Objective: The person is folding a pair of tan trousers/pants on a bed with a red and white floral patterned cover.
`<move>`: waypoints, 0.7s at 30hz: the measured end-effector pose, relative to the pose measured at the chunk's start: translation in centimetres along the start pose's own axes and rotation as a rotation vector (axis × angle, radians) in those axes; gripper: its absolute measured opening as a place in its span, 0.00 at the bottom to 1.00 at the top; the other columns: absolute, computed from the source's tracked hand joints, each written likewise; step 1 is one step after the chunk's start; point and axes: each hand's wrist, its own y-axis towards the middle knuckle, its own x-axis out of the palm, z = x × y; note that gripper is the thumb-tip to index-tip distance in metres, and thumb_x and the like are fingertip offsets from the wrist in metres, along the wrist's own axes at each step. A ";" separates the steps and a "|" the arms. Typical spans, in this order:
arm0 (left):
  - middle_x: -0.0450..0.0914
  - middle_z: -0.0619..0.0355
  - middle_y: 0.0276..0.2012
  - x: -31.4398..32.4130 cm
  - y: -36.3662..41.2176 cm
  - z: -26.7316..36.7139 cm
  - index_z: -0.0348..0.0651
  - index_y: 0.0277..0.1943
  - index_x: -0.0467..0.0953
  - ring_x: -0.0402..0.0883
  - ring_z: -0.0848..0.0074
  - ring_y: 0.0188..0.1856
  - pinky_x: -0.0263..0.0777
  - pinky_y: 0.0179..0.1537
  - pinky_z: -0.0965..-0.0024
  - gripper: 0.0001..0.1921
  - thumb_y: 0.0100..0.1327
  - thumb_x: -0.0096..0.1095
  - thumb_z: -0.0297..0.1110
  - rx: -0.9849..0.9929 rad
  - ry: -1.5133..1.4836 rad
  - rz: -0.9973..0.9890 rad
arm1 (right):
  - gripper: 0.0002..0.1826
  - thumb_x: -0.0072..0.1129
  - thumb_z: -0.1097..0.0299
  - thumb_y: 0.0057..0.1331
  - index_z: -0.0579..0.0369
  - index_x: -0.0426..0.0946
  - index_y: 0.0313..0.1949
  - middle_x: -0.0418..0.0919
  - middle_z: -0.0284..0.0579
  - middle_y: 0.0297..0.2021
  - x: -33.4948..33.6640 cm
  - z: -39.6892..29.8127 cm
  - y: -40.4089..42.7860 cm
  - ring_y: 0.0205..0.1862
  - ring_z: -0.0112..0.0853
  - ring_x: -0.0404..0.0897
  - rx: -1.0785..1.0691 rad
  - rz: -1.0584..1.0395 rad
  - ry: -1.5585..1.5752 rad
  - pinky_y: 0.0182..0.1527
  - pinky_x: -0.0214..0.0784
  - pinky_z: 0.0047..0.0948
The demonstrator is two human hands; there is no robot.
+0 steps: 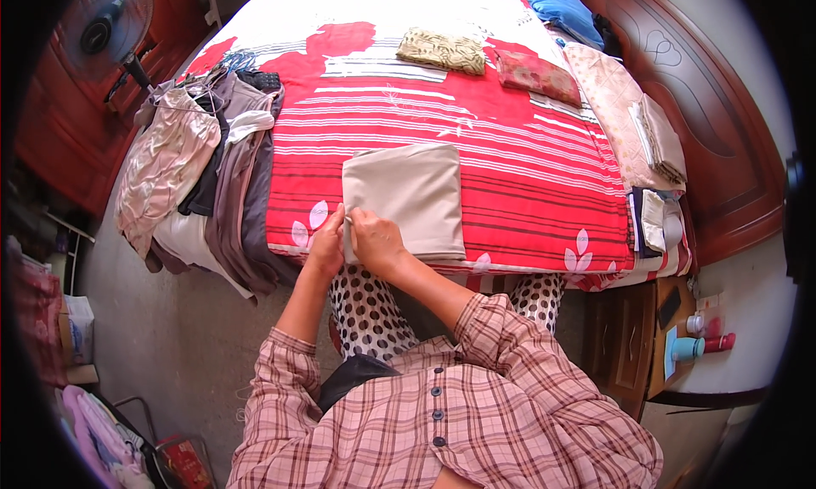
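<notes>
A beige cloth (pixel 408 202), folded into a rough square, lies near the front edge of the bed on a red and white patterned bedspread (pixel 529 170). My left hand (pixel 328 242) is at the cloth's left edge, thumb up and fingers along its side. Beside it, my right hand (pixel 376 242) has its fingers closed on the same edge, pinching the fabric. Farther back on the bed lie a folded tan patterned cloth (pixel 441 50) and a folded red floral cloth (pixel 537 77).
Clothes on hangers (pixel 172 145) are heaped at the bed's left corner. Folded garments (pixel 660 138) lie along the right side by the wooden headboard (pixel 701 94). A nightstand (pixel 621 342) with a turquoise-lidded container (pixel 688 349) stands at right; an electric fan (pixel 105 30) is at back left.
</notes>
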 end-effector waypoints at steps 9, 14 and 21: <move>0.80 0.58 0.54 4.0 -2.0 0.3 0.38 0.61 0.71 0.78 0.72 0.57 0.71 0.57 0.71 0.17 0.77 0.55 0.37 0.242 0.601 0.272 | 0.15 0.59 0.68 0.64 0.62 0.72 0.47 0.78 0.58 0.38 0.1 0.4 -1.2 0.37 0.53 0.83 -0.009 -0.048 0.096 0.39 0.78 0.47; 0.79 0.45 0.46 3.4 -0.5 0.9 0.36 0.55 0.76 0.80 0.52 0.47 0.73 0.51 0.54 0.23 0.64 0.68 0.43 0.696 1.482 0.503 | 0.18 0.63 0.66 0.64 0.61 0.72 0.50 0.76 0.58 0.41 -3.9 0.3 -3.6 0.44 0.53 0.79 -0.104 -0.126 0.245 0.47 0.74 0.48; 0.82 0.43 0.43 7.3 1.4 2.4 0.37 0.53 0.77 0.83 0.48 0.46 0.75 0.49 0.50 0.21 0.67 0.65 0.46 0.663 1.566 0.558 | 0.12 0.63 0.67 0.66 0.60 0.77 0.44 0.78 0.54 0.37 -7.0 2.1 -7.7 0.43 0.51 0.80 -0.023 -0.090 0.235 0.47 0.74 0.45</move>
